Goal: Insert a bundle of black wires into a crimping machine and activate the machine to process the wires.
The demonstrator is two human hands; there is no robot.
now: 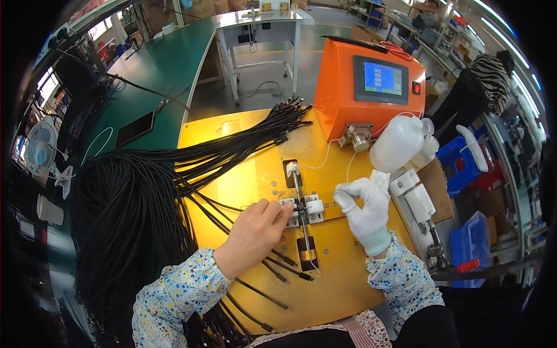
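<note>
The small clamp fixture [300, 211] sits on the yellow table [342, 278] between the two hands, and the left hand [255, 233] is the nearer one: its fingertips are at the left white block [288, 204], so the middle of the fixture lies just to their right. The right hand [366, 211], in a white glove, is held to the right of the fixture, apart from the right white block [315, 207], so the fixture lies leftward of it. The fixture's long axis, marked by its metal rods [297, 184], runs from far to near, leaning slightly right at the near end. Across that line, a black cable [227, 207] comes in from the left toward the left hand; its end is hidden, so whether it is gripped cannot be told. The left hand's thumb and fingers are drawn in close. The right hand's thumb and forefinger curl together into a ring; whether anything thin is pinched there is unclear, though a thin white tube [348, 168] hangs just beyond, on the far side, near the white bottle [396, 142].
</note>
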